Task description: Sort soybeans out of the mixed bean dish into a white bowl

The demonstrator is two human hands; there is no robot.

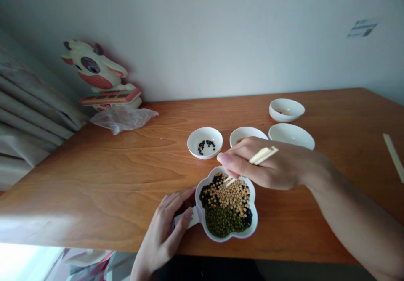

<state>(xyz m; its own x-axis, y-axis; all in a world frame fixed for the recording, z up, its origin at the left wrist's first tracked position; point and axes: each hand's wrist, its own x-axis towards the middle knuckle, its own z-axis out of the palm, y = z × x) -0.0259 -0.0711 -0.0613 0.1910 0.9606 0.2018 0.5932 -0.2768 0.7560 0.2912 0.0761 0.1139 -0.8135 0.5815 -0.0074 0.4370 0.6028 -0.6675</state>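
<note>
A flower-shaped white bowl (198,205) sits near the table's front edge, holding yellow soybeans (229,197), green mung beans (222,223) and black beans (208,192). My left hand (164,230) grips its handle. My right hand (261,163) is shut on a pair of pale chopsticks (263,155), their tips (229,181) reaching into the soybeans at the bowl's far side. Just beyond is a small white dish (196,140) holding several black beans. My right hand partly hides a second white dish (248,133), with a few beans showing inside.
Two more white bowls (291,134) (286,109) stand on the wooden table (94,180) further right. A pale stick (394,157) lies at the right edge. A cow-shaped figure (94,68), a plastic bag (123,119) and a curtain (31,104) occupy the far left.
</note>
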